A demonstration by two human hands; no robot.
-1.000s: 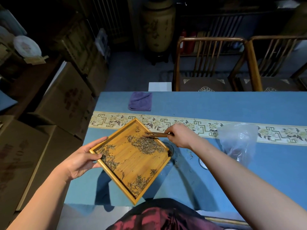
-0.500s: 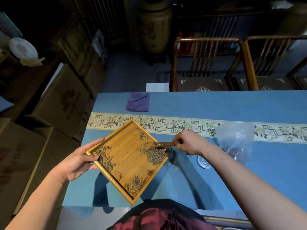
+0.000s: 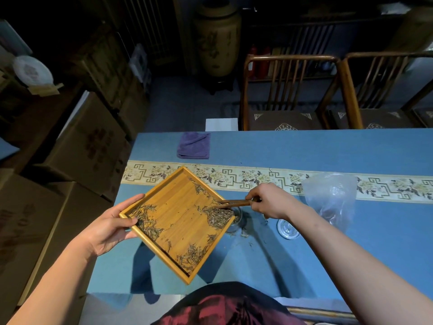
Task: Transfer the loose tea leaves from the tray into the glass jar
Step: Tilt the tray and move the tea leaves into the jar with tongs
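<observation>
Gripping the bamboo tray [image 3: 178, 214] by its left corner, the left hand [image 3: 110, 227] tilts it over the glass jar [image 3: 236, 219] while the right hand [image 3: 271, 200] pinches wooden tongs [image 3: 234, 203] above the tea leaves [image 3: 218, 215] heaped at that corner.

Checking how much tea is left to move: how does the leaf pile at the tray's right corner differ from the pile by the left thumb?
The right-corner pile is dense, sits at the tray's corner over the glass jar, and wooden tongs reach it. The left-thumb pile is sparser, strung along the raised edge, untouched. Both are dry, needle-like leaves.
</observation>
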